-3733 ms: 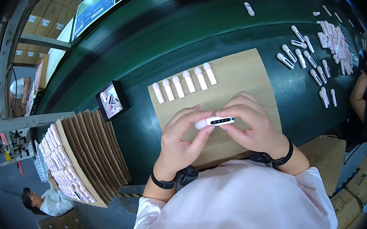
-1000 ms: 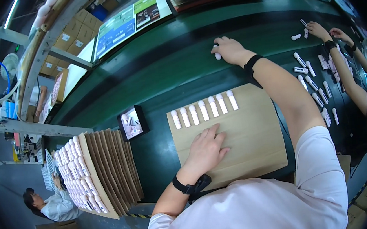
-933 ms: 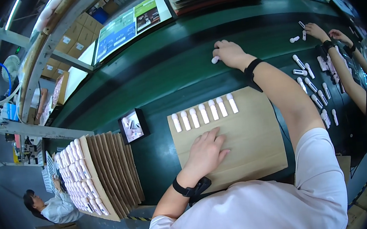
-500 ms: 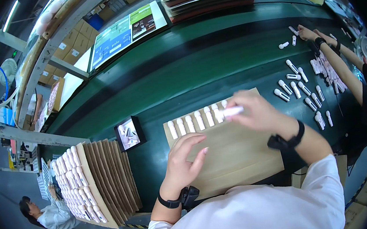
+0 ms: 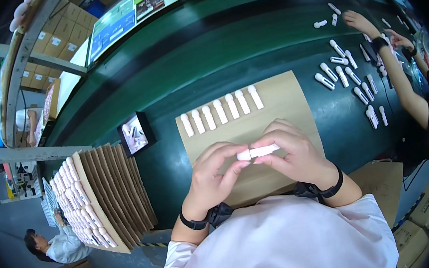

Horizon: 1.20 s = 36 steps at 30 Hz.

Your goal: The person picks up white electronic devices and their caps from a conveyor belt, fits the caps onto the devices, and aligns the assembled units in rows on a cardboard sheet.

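A small white wand with a rounded head lies crosswise between my hands, held low over a brown cardboard sheet. My left hand pinches the rounded head between thumb and fingers. At the other end, my right hand grips the wand's body with thumb and fingertips. Beyond my hands, a row of several similar wands lies side by side along the sheet's far edge, heads pointing away from me.
Loose wands are scattered right on the green table, near a co-worker's hands. To the left stand a small black-framed box and stacked cardboard sheets with wands on the outer one. A metal post rises far left.
My right hand has come back from the row's right end with a wand. My left hand, open before, has closed on the wand's head. The whole view has shifted.
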{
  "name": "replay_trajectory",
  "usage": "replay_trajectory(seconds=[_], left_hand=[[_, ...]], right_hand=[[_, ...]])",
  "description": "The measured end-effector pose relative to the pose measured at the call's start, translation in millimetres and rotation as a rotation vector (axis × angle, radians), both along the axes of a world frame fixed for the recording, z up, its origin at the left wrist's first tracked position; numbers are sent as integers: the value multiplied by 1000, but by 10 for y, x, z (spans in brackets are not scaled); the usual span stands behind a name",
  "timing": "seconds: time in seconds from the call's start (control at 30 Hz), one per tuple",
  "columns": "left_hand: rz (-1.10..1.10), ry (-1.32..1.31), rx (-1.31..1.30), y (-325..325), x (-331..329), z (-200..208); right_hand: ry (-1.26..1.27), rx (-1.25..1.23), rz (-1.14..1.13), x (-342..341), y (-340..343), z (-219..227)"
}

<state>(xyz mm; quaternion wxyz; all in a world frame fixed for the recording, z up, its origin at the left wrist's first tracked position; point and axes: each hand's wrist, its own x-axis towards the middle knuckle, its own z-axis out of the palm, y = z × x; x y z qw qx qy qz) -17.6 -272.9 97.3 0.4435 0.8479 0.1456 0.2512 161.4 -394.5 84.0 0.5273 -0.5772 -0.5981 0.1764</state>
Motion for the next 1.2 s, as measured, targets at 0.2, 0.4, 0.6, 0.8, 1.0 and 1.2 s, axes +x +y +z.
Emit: replay_trajectory(seconds=[0.2, 0.4, 0.6, 0.8, 1.0, 1.2], left_hand=[[-6, 14, -105, -27, 16, 7], [46, -21, -124, -47, 0, -4], [-5, -66, 12, -9, 37, -7], [4, -46, 50, -13, 33, -21], [22, -44, 43, -32, 45, -6], [12, -60, 31, -26, 45, -21]], right_hand=[[-158, 84, -21, -28, 17, -27], [-27, 46, 4, -17, -12, -8], [-25, 68, 28, 8, -29, -56], [-53, 120, 23, 8, -17, -72], [-68, 130, 10, 8, -12, -69], [-111, 136, -8, 4, -14, -72]])
